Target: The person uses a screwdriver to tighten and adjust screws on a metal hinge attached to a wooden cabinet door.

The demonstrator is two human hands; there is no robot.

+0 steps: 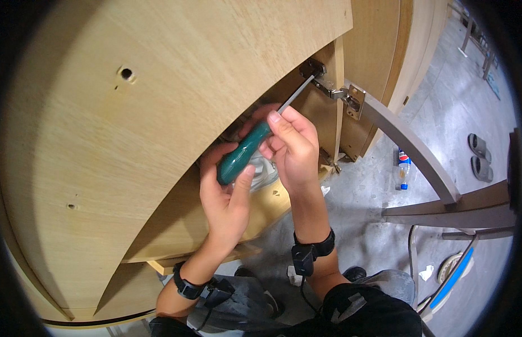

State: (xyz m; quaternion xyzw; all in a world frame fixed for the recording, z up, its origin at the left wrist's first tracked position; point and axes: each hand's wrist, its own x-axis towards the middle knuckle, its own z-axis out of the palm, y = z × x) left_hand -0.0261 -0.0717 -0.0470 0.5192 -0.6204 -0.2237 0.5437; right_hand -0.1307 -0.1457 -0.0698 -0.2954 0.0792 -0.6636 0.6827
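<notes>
A screwdriver (242, 153) with a thick green handle slants up and to the right between my hands. Its handle end is gripped by my left hand (224, 196), thumb on one side and fingers on the other. Farther up, my right hand (294, 143) pinches the screwdriver where handle meets shaft. The tip reaches a metal cabinet hinge (323, 84) screwed to the inner side wall; whether it sits in a screw is too small to tell. The hinge's cup plate (355, 102) is on the edge of a narrow frame piece at the right.
A large wooden panel (160, 73) with drilled holes covers the upper left. Inside the cabinet lies a clear plastic bag (262, 173). A grey curved frame (412, 146) stands at the right. On the floor are a bottle (404, 168) and slippers (481, 157).
</notes>
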